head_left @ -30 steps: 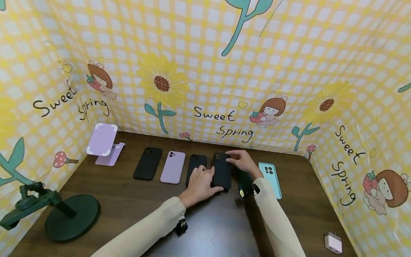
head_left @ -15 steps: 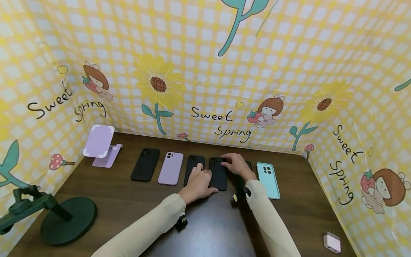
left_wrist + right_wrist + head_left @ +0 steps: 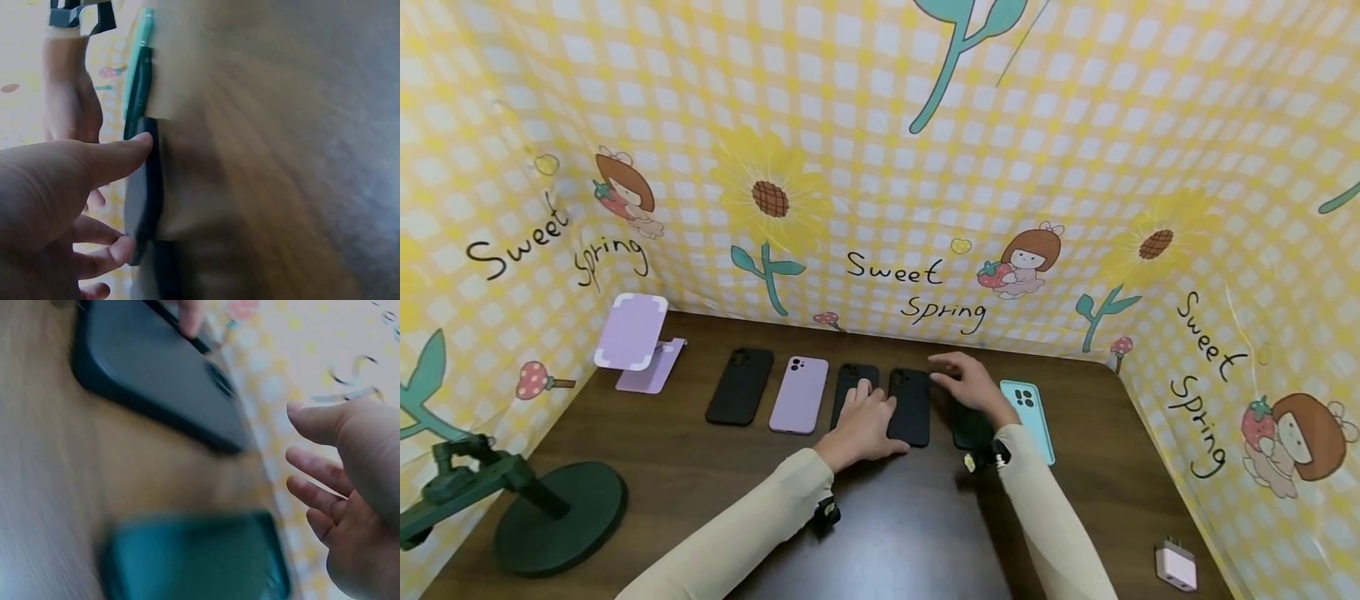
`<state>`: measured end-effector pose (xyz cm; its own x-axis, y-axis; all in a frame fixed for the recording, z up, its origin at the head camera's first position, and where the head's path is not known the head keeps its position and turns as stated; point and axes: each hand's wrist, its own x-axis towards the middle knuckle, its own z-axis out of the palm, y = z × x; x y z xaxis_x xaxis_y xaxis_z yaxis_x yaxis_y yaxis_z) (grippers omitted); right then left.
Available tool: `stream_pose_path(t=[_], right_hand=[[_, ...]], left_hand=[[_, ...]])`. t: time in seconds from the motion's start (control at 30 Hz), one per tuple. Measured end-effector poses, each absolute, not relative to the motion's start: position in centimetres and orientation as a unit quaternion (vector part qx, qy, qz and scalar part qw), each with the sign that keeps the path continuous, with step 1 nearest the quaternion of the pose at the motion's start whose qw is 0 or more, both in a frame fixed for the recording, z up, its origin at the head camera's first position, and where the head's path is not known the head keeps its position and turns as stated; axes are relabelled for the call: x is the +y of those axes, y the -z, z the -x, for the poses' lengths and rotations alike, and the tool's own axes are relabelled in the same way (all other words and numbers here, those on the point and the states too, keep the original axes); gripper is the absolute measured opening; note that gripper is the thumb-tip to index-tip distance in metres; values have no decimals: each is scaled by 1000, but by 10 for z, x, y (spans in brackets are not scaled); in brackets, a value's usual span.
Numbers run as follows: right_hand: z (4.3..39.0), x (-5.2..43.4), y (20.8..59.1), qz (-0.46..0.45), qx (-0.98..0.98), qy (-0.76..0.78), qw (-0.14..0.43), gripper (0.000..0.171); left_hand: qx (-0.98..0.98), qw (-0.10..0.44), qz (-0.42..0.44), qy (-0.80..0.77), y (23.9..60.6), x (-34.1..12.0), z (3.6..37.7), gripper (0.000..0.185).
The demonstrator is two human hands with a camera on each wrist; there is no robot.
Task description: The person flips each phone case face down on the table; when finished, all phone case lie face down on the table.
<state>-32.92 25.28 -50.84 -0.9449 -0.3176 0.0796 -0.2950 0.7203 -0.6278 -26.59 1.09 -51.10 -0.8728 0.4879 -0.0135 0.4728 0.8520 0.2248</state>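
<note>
Several phone cases lie in a row on the dark wooden table [image 3: 887,533]: black [image 3: 740,386], lilac [image 3: 799,393], black [image 3: 850,377], black [image 3: 911,408], dark green [image 3: 972,427] and light teal [image 3: 1033,414]. My left hand [image 3: 867,414] lies flat on the two middle black cases. In the left wrist view its thumb [image 3: 119,156] touches the end of the black case [image 3: 149,181]. My right hand [image 3: 967,381] hovers with spread fingers over the dark green case [image 3: 194,562] and holds nothing.
A lilac phone stand [image 3: 634,337] stands at the back left. A dark green holder on a round base [image 3: 559,517] sits front left. A white plug [image 3: 1177,565] lies front right. Yellow checked cloth walls [image 3: 880,167] close in three sides.
My right hand has left the top of the black case and moved right, over the dark green case. My left hand stays on the black cases.
</note>
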Motion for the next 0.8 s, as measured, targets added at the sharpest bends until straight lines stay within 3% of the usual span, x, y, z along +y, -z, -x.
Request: stream_pose_path(t=[0.33,0.6,0.8], right_hand=[[311,338,503,124,947,295,17,32],[309,340,517,154,964,217,4,33],[306,335,515,149,976,157,5,29]], left_hand=[[939,40,-299,-165,511,44,256,64],[928,37,-348,-126,513,83,248,62],[930,43,-351,-104,515,102,244,38]])
